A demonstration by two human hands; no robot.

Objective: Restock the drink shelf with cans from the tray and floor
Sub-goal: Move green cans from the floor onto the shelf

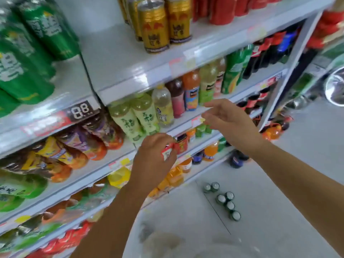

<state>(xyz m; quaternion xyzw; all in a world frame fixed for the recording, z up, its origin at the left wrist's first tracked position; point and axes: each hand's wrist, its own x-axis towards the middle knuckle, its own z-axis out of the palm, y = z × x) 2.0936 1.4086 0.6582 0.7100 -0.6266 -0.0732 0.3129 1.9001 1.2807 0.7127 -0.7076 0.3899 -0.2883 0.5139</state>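
Several green cans [226,201] with silver tops stand in a loose row on the grey floor, below and between my arms. Tall green cans [28,53] fill the upper shelf [119,58] on the left, and gold cans [154,25] stand further right with a bare stretch between them. My left hand [154,157] is raised in front of the middle shelves, fingers pinched on a small red and white tag [167,153]. My right hand [225,118] hovers open near the shelf edge below the juice bottles and holds nothing. No tray is in sight.
Lower shelves hold pale green tea bottles [128,120], juice bottles [191,90] and orange soda bottles [210,150]. Red cans [221,10] sit at the top right. A dark bottle [236,159] stands on the floor by the shelf base. Open floor lies to the right.
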